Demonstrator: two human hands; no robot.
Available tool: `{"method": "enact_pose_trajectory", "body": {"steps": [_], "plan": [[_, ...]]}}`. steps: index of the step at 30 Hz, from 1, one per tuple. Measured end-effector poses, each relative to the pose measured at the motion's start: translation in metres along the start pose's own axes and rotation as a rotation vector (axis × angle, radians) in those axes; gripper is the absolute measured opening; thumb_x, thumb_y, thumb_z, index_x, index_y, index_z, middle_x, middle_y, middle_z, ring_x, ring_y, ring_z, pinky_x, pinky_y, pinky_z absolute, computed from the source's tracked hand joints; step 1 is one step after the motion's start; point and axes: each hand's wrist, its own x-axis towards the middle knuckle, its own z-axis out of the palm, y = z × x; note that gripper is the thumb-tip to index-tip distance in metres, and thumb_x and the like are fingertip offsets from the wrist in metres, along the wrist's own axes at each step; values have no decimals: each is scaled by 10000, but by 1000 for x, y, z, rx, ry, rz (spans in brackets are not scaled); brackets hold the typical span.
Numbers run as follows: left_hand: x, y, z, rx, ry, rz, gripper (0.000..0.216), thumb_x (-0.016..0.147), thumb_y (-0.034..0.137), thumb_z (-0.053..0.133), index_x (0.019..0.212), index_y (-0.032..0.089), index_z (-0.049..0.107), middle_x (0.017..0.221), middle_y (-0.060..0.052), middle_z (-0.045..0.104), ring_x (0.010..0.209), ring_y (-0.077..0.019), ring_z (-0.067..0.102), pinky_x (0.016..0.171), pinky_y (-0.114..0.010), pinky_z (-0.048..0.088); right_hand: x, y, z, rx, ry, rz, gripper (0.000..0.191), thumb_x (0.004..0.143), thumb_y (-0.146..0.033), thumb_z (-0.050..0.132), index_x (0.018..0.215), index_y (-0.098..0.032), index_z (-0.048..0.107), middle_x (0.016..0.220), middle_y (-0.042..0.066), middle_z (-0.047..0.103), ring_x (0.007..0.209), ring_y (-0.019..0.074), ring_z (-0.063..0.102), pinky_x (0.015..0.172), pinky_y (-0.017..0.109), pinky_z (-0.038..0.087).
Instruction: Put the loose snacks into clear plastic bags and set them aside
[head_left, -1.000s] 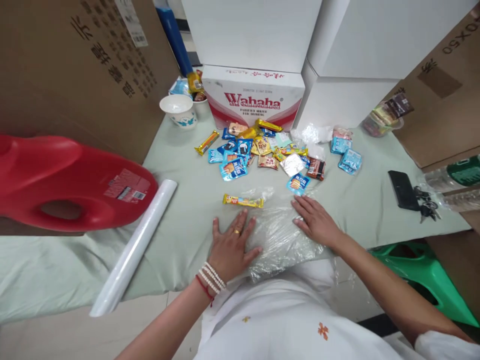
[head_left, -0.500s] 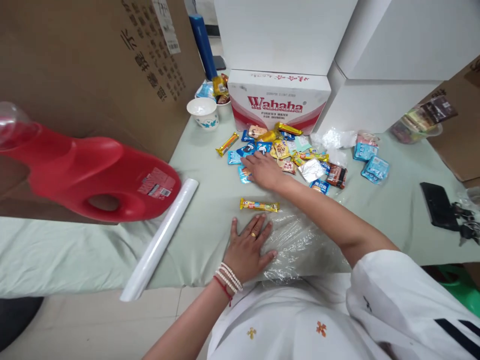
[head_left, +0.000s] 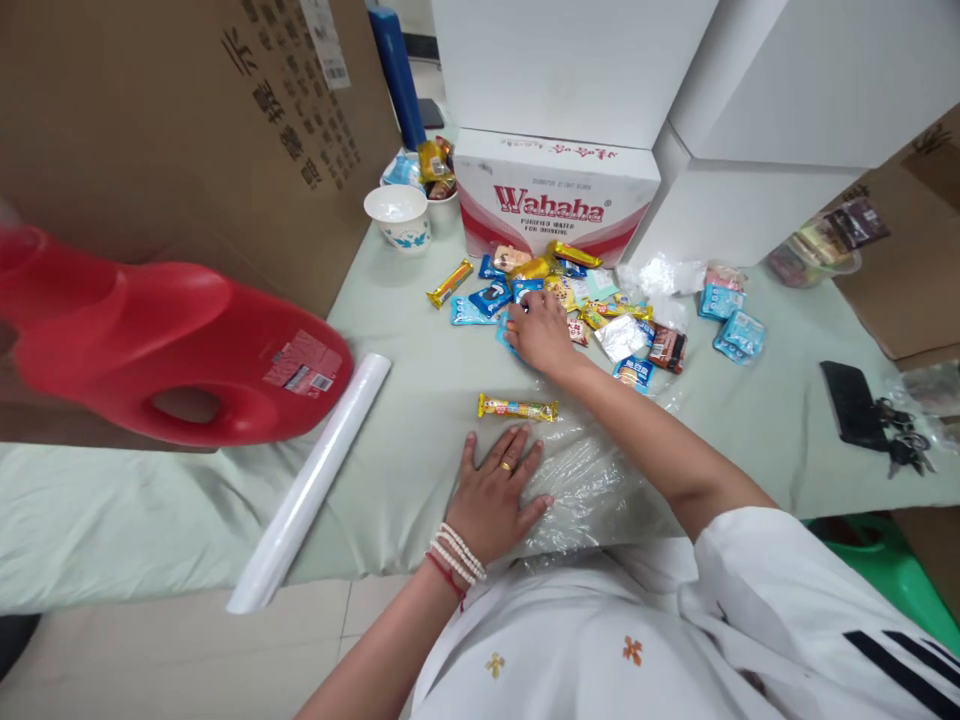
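Note:
My left hand (head_left: 495,490) lies flat with fingers spread, partly on the cloth and partly on a clear plastic bag (head_left: 592,480). Just beyond its fingertips a yellow stick-shaped snack pack (head_left: 517,408) lies crosswise. My right hand (head_left: 541,332) is at the heap of wrapped snacks, its fingers curled on a light blue snack packet (head_left: 505,336) that shows only in part. Around that hand lie another light blue packet (head_left: 472,311), a dark blue packet (head_left: 491,297), a silver packet (head_left: 622,338) and a brown packet (head_left: 667,348).
Behind the heap stands a Wahaha carton (head_left: 555,205). A paper bowl (head_left: 399,217) sits to its left. At the left are a red jug (head_left: 247,350) and a white roll (head_left: 315,480). Blue packets (head_left: 739,335), a phone (head_left: 853,405) and keys (head_left: 907,445) lie at the right.
My right hand has drawn its fingers in and shifted slightly right, with the light blue packet moving along beneath them. My left hand stays in place.

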Motion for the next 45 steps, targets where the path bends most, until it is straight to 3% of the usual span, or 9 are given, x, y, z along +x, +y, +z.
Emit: {"method": "enact_pose_trajectory", "body": {"steps": [5,8,14,19,23,29,36,42,45], "plan": [[0,1,-1,-17,-2,2,642,979,542,527,1556,267,466,1635,-145,430,1502,-353,417,1257,-703,90,-15,7,12,-8,66,173,440,999,-423,554,1351,-166,610,1482,253,448,1284,429,406,1036,589,362],[0,1,-2,-23,-2,-2,638,981,546,522,1554,271,467,1639,-140,424,1506,-348,411,1261,-693,87,-27,14,17,-26,55,213,460,1019,-471,509,1319,-141,621,1315,266,566,1207,422,460,1021,592,365],[1,1,-2,-27,-16,-4,620,993,542,504,1546,262,473,1643,-137,416,1508,-334,409,1264,-687,44,-26,10,9,-14,13,14,387,1051,-409,496,1300,-133,606,1275,209,589,1153,342,542,949,423,441],[1,1,-1,-24,-8,-1,604,1002,529,492,1540,256,477,1645,-133,417,1511,-326,406,1270,-674,29,-41,-2,2,7,-89,-225,561,1076,-460,434,1529,-131,398,1368,209,579,1177,309,586,859,345,483],[0,1,-2,-40,-5,0,603,1011,539,472,1540,249,474,1646,-131,415,1511,-318,405,1272,-667,8,-46,-3,-13,-15,-215,-210,413,1063,-399,447,1360,-128,541,1256,196,648,1108,303,630,823,333,499],[-1,0,1,-53,8,-15,612,1007,584,465,1535,276,483,1646,-110,421,1514,-306,403,1278,-657,5,30,-15,-19,191,-314,-192,299,1024,-335,499,1230,-157,622,1286,166,672,1171,297,628,982,364,494],[-2,0,2,-54,25,-10,612,998,589,483,1530,287,497,1631,-102,449,1499,-310,424,1283,-656,51,91,-6,-6,339,-320,201,312,946,-222,513,1220,-110,609,1242,200,679,1055,303,664,909,392,544],[-1,0,1,-74,19,-25,609,999,585,484,1528,285,497,1638,-101,438,1496,-311,429,1283,-657,36,110,-11,5,178,-329,-224,311,958,-260,524,1217,-118,620,1357,189,625,1247,312,561,1112,427,412],[-1,0,0,-70,12,-22,614,992,584,499,1528,285,498,1634,-106,444,1493,-317,432,1278,-668,57,116,-24,3,13,-405,-221,345,949,-248,539,1260,-126,625,1368,206,621,1310,381,499,1128,529,368]]}}
